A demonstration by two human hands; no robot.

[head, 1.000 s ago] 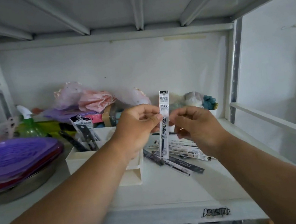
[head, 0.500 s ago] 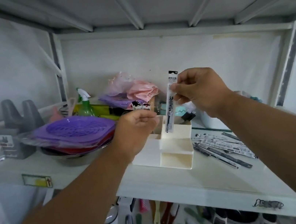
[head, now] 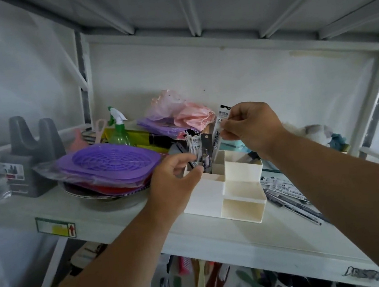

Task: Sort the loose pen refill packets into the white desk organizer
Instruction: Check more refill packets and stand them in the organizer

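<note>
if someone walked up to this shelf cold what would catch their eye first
Probably the two hands at the middle of the shelf: the right hand pinches a pen refill packet upright over the back of the white desk organizer, while the left hand reaches at the packets already standing in it. Next, the purple basket stacked on a metal bowl to the left, and loose packets lying right of the organizer.

White shelf [head: 125, 216], white organizer [head: 237, 192], loose refill packets [head: 287, 192], metal bowl [head: 107, 195], grey holder [head: 31, 164]
</note>
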